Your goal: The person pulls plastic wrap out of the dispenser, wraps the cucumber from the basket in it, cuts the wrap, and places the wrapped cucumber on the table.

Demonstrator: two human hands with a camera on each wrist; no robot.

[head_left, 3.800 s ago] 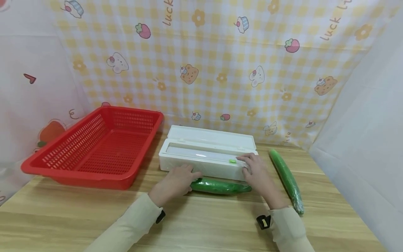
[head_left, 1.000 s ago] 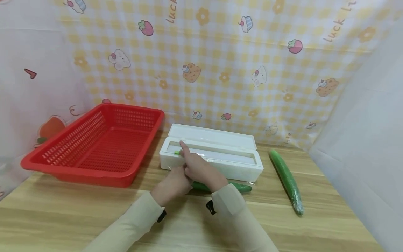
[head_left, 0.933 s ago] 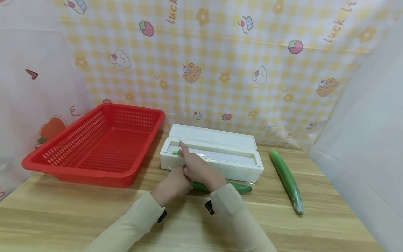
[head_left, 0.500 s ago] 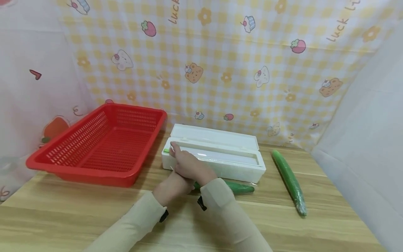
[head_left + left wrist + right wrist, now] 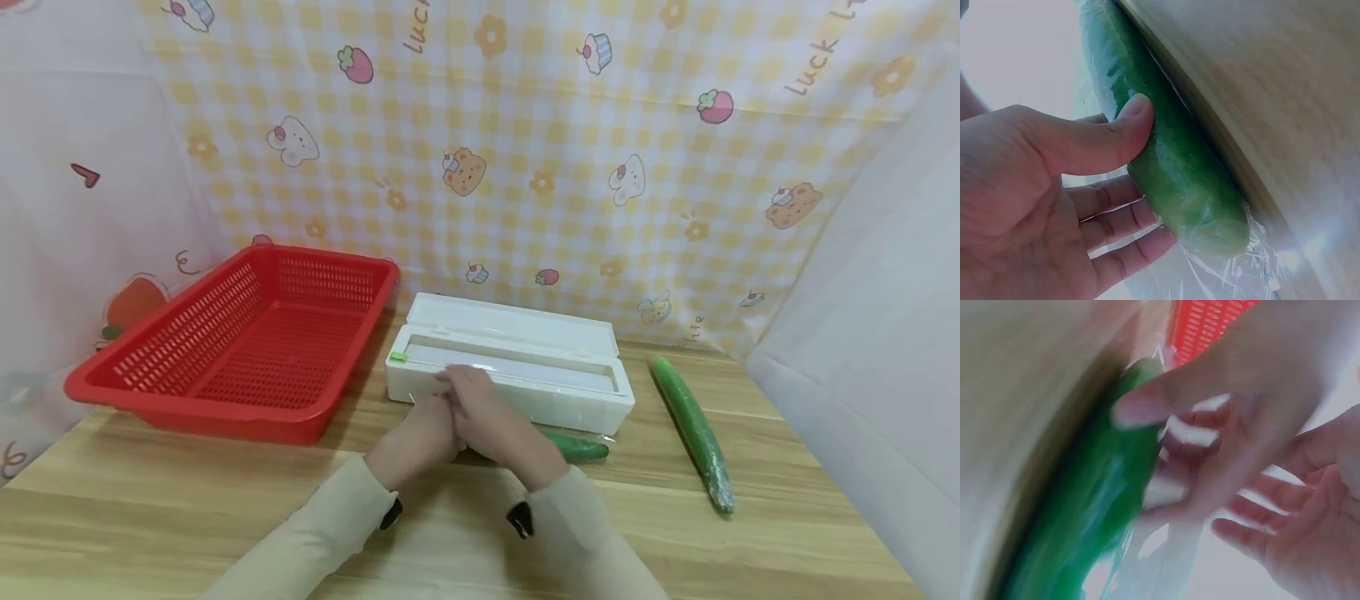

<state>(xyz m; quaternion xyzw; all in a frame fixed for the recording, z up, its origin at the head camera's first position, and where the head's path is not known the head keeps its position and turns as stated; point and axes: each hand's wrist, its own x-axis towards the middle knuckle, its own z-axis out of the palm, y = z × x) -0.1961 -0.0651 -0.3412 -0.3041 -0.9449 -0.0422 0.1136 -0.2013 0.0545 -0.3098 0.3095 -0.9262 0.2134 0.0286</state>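
My left hand pinches the left end of a film-wrapped cucumber lying in front of a white cling film dispenser box. In the left wrist view the thumb lies on the cucumber, fingers behind it, with loose cling film crumpled at its tip. My right hand overlaps the left hand in the head view, before the box; its fingers look loose and hold nothing in the right wrist view. The box's lid stands open, and the green slide cutter sits at the left end of its rail.
A red plastic basket stands at the left. A second wrapped cucumber lies at the right on the wooden table. A checked curtain hangs behind.
My right hand slid the green cutter from right to left along the rail, then let it go and drew back rightward and nearer. My left hand stays at the cucumber's end.
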